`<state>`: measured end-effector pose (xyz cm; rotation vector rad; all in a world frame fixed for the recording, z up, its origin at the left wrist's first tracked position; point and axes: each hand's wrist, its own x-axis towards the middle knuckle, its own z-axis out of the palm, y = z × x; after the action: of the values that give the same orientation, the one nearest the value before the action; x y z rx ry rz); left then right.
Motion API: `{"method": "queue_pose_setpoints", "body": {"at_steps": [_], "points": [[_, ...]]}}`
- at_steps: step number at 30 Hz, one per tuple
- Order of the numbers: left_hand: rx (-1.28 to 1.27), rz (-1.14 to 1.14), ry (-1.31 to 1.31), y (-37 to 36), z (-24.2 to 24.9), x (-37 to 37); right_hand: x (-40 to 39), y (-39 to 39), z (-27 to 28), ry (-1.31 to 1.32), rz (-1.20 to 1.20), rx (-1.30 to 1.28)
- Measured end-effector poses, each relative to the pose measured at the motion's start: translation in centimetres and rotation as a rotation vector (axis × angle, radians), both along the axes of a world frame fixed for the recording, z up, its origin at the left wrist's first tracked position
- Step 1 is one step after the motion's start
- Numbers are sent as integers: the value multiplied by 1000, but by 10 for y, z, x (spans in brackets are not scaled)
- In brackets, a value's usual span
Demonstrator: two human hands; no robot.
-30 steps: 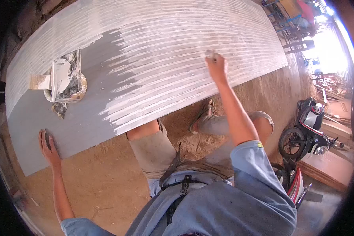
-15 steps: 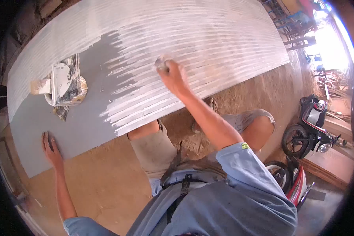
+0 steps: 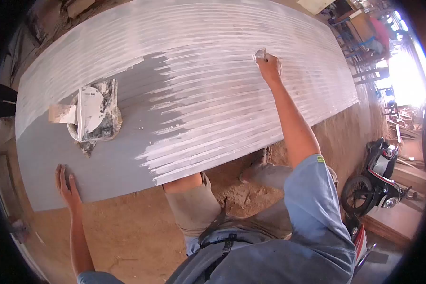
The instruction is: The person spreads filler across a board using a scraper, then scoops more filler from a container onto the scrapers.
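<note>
In the head view my right hand [image 3: 271,71] is closed on a small scraper [image 3: 260,56], partly hidden by my fingers, against the striped white coating on the far half of the panel. My left hand [image 3: 68,190] rests with fingers apart on the bare grey part of the large panel [image 3: 113,175], near its front edge. Between the hands, further back, stands a round tub [image 3: 117,131]. Across its top lie a smeared, dark-and-white flat board [image 3: 110,99] and a wide blade [image 3: 80,111] with white paste on it.
My legs [image 3: 191,199] are under the panel's front edge, above a dirt floor [image 3: 123,232]. A motorbike [image 3: 376,175] stands at the right, with part of a red one [image 3: 360,241] below it. Stacked timber [image 3: 407,163] lies behind them.
My right hand has moved away to the right and further across the panel with the scraper. My left hand stays on the panel. The whole view has shifted slightly.
</note>
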<state>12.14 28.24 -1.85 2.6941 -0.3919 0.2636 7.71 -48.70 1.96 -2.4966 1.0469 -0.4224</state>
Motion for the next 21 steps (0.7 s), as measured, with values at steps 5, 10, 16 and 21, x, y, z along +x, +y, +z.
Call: {"method": "queue_pose_setpoints", "body": {"at_steps": [5, 10, 16, 21], "points": [[-18, 20, 43, -10, 10, -2, 24, 32, -36, 31, 53, -56], [2, 21, -14, -1, 0, 0, 52, 141, -17, 28, 203, -76], [33, 25, -2, -4, 6, -2, 88, 268, -29, -160, 394, 160], [-65, 50, 45, -13, 10, -7, 34, 313, 12, -193, 321, 966]]}}
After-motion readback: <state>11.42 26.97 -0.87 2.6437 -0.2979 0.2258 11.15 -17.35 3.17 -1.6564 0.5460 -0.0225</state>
